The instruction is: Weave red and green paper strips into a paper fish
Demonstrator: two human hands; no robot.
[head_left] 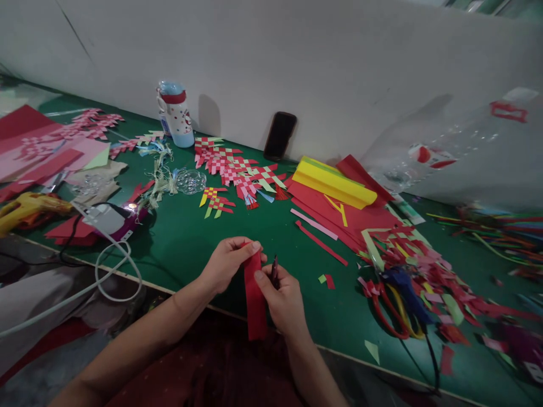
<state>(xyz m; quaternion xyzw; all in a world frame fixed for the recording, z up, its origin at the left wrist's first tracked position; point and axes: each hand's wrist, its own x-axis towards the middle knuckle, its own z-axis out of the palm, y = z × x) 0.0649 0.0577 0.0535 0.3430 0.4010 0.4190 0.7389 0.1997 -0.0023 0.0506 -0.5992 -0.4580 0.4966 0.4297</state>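
Observation:
A red paper strip [255, 302] hangs down between my hands at the table's front edge. My left hand [231, 261] pinches its upper end between thumb and fingers. Lower down, the thumb of my right hand [282, 297] presses on the strip's right side. A dark, slim pointed tool [275, 270], whose kind I cannot make out, sticks up from the fingers of that same hand. Beyond my hands lie a small woven paper piece [218, 203] in red, green and yellow and a larger group of woven paper fish shapes [233, 169]. A pink strip [314, 224] and a red strip [321, 243] lie to the right.
At the back stand a water bottle [176, 116] and a phone [280, 135] against the wall. Yellow paper [333, 182] rests on red sheets. Scissors [396, 308] and paper scraps [432, 277] crowd the right; a yellow glue gun [31, 209] and white cable [99, 277] the left.

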